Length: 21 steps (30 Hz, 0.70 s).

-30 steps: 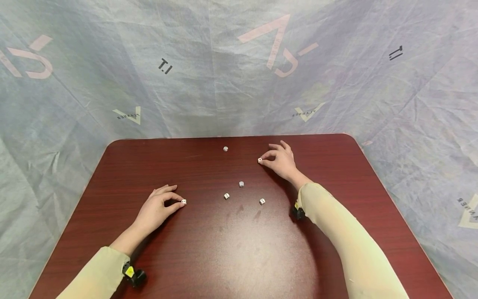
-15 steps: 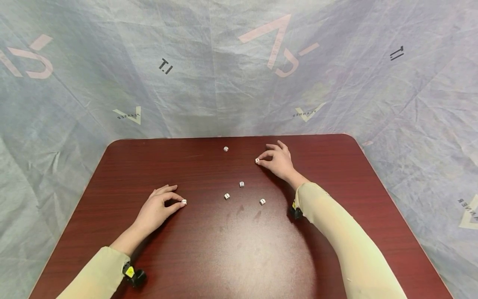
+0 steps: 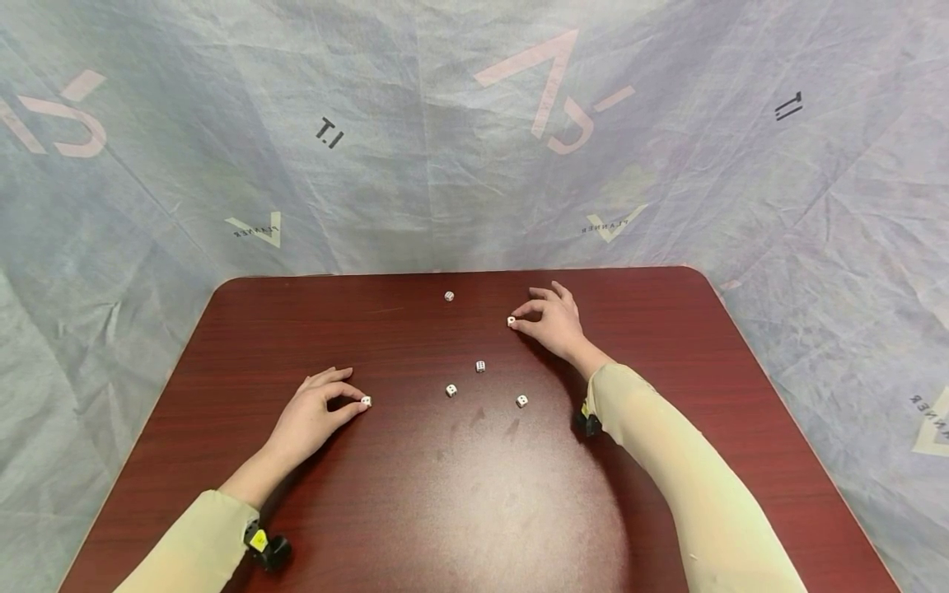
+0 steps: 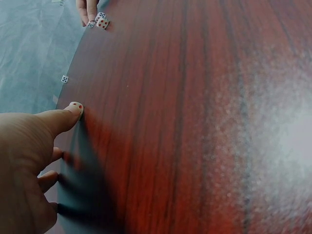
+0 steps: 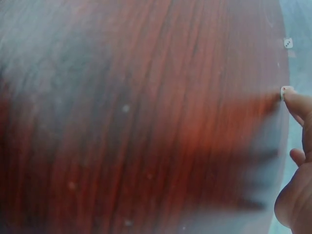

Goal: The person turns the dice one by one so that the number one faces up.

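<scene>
Grey cloth (image 3: 445, 140) is hung behind a red table (image 3: 356, 511). At left, one die (image 3: 366, 401) is pinched by the left hand (image 3: 304, 416); four loose dice (image 3: 451, 390) are scattered between; at right, another die (image 3: 511, 321) is pinched by the right hand (image 3: 550, 321), shifted slightly leftward since a second ago. Dice positioning seems underway; steady fingertip control is probably called for next.
</scene>
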Available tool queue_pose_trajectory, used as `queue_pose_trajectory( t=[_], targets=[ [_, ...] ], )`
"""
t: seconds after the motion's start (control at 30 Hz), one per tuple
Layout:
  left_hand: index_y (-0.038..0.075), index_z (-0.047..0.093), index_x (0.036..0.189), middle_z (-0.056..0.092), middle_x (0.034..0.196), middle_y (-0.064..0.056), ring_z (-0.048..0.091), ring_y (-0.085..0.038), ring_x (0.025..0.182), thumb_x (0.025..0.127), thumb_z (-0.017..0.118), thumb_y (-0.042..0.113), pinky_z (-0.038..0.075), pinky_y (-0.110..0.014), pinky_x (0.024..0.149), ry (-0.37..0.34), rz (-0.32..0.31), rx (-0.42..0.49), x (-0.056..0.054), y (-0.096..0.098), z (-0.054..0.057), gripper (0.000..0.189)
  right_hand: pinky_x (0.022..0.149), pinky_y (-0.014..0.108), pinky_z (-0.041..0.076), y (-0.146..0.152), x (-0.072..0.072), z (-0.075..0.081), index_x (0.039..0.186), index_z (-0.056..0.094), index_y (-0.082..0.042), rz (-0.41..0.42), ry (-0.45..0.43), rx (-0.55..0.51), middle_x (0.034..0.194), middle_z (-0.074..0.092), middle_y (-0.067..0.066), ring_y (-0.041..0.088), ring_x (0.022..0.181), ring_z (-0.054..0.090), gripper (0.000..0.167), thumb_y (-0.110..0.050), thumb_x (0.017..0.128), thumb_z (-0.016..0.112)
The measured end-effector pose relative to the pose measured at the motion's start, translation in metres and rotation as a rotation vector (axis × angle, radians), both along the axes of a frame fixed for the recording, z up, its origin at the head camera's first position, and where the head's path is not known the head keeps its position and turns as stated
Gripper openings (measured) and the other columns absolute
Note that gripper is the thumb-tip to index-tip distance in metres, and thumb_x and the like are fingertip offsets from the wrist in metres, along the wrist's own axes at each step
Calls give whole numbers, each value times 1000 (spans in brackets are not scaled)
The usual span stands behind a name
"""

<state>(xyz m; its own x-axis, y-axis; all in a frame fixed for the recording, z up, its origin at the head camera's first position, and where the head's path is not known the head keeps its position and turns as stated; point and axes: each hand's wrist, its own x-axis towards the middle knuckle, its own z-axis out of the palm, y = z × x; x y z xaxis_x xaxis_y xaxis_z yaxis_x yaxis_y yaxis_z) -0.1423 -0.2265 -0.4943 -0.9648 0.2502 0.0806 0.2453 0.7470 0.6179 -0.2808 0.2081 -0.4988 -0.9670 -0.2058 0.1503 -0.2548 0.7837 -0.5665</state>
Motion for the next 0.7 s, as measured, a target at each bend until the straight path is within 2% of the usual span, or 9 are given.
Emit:
queue_pose_trajectory(
  t=[0.1, 0.27, 0.43, 0.7],
  targets=[
    [23, 79, 99, 56, 146, -16, 36, -42, 145, 90, 82, 27, 19, -64, 120, -2, -1, 3, 0, 0, 0, 11, 121, 63, 7, 3, 0, 3, 111, 81, -23, -5, 12, -3, 153, 48, 12, 40, 153, 12, 27, -38, 88, 82],
    [22, 79, 100, 56, 146, -16, 36, -42, 145, 90, 82, 27, 19, -63, 120, -1, 0, 4, 0, 0, 0, 11, 122, 62, 6, 9, 4, 18, 118, 79, -19, -7, 25, -30, 154, 48, 10, 36, 154, 10, 34, -36, 89, 82],
    [23, 79, 100, 56, 146, -16, 36, -41, 146, 90, 82, 27, 20, -63, 120, 1, 0, -3, -1, 0, -1, 11, 122, 62, 8, 15, 14, 33, 117, 79, -16, -1, 55, -51, 154, 49, 7, 32, 155, 9, 35, -36, 88, 82],
    [22, 79, 100, 56, 146, -17, 36, -42, 145, 90, 82, 27, 20, -63, 120, 3, 1, 1, 0, 0, -1, 11, 122, 60, 10, 21, 37, 54, 115, 79, -23, 41, 98, -46, 153, 50, 7, 28, 155, 10, 31, -36, 87, 84]
  ],
)
